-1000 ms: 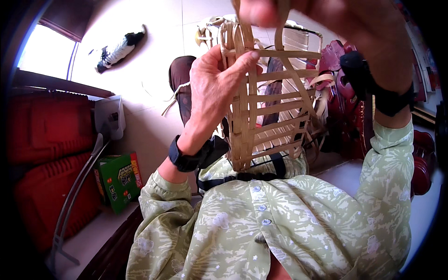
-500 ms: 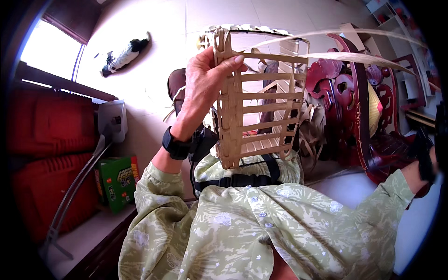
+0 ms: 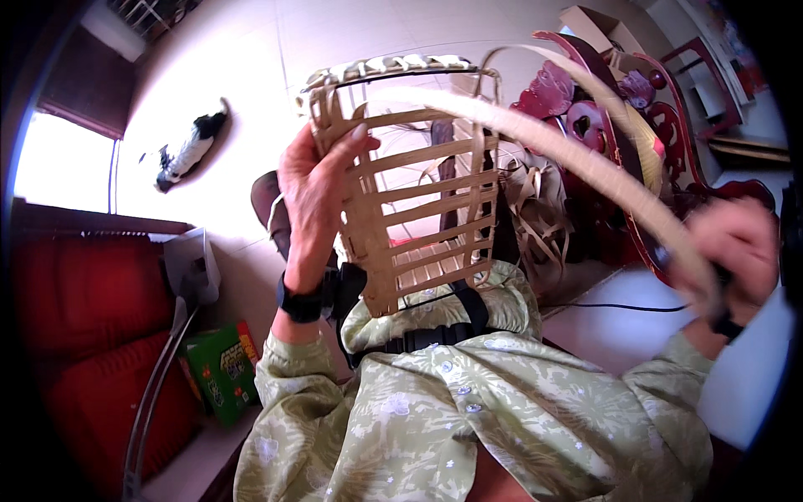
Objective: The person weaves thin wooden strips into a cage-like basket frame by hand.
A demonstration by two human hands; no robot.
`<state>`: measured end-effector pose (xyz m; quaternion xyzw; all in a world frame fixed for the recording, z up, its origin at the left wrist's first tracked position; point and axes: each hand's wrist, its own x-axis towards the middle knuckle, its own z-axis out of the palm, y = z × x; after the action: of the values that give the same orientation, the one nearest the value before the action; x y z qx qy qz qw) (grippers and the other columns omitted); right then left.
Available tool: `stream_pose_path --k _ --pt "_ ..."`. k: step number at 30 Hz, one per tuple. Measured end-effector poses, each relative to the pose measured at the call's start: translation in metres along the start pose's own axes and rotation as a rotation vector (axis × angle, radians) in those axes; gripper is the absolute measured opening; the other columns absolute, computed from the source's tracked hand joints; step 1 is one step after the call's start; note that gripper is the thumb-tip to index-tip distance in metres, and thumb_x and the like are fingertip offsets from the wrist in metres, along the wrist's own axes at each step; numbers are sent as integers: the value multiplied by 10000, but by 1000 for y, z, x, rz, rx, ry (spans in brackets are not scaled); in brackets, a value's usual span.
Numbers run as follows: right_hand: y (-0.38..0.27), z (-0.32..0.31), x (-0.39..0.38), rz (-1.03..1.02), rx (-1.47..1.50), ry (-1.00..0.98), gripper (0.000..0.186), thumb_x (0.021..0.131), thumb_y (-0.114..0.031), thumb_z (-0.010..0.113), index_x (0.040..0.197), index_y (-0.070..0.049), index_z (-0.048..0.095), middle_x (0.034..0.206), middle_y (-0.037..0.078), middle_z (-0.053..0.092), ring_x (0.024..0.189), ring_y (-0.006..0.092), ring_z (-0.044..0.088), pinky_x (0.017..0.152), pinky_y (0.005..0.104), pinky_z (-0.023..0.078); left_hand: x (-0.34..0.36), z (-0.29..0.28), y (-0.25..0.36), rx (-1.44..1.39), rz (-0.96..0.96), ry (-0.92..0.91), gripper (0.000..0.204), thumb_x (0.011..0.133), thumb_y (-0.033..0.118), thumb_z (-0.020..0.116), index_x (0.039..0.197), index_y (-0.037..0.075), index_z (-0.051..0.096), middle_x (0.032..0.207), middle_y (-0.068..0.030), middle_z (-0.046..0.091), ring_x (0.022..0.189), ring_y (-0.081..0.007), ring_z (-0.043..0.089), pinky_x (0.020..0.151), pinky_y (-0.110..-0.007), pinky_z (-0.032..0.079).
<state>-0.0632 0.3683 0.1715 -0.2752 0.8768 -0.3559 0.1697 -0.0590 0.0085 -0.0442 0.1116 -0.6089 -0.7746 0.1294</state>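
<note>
An unfinished woven basket [image 3: 427, 194] of flat tan strips rests on its side on my lap, with openings between its slats. My left hand [image 3: 311, 188] is closed on its left edge, the thumb lying over the strips near the upper corner. From that corner a long, pale weaving strip [image 3: 577, 163] arcs to the right across the basket. At its lower right end my right hand [image 3: 736, 251], smeared by motion, is closed round the strip. A thinner loop of strip rises from the basket's upper right corner.
Carved dark-red wooden furniture [image 3: 577, 125] stands to the right, beside loose strips [image 3: 535, 201]. At left are red cushions [image 3: 92, 284], a green box [image 3: 219, 376] and a metal-legged stand [image 3: 194, 263]. A black-and-white cat [image 3: 192, 146] lies on the tiled floor.
My right hand has come in from the right edge, and the strip now bows lower in front of the basket. The basket, my left hand and the surroundings appear farther left in the picture.
</note>
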Motion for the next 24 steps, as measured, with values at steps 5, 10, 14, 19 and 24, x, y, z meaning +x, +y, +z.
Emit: stream_pose_path --k 5,10,14,19,24 --pt "69 81 84 181 130 363 145 965 -131 592 915 -10 656 709 -2 607 612 38 529 543 175 405 -1 0 -5 -4 38 -92 178 904 64 686 1067 -5 672 903 -74 719 818 -147 697 736 -260 559" --pt "85 127 145 34 59 434 235 907 -241 714 801 -32 699 514 -48 526 459 22 453 422 236 328 -13 -5 -1 -19 63 -59 157 909 31 666 1062 -7 668 913 -77 722 835 -143 704 767 -268 575" --pt "68 147 159 -112 -236 722 186 881 -246 733 935 -71 700 563 58 604 468 139 558 445 288 405 -17 -9 -2 -11 86 -41 138 907 31 670 1042 -1 669 899 -76 721 830 -145 704 746 -275 581" --pt "75 137 167 -203 -511 588 233 901 -304 698 1017 -104 670 568 48 608 494 185 601 461 317 461 -13 -11 -2 4 57 -44 124 906 34 675 1025 3 668 886 -76 719 824 -144 705 741 -274 579" --pt "84 116 171 -75 -140 321 229 964 -281 625 865 -84 688 557 -26 518 485 59 484 415 219 346 -4 -7 4 58 15 -29 126 908 94 695 1003 14 676 835 -60 716 787 -127 698 719 -247 550"
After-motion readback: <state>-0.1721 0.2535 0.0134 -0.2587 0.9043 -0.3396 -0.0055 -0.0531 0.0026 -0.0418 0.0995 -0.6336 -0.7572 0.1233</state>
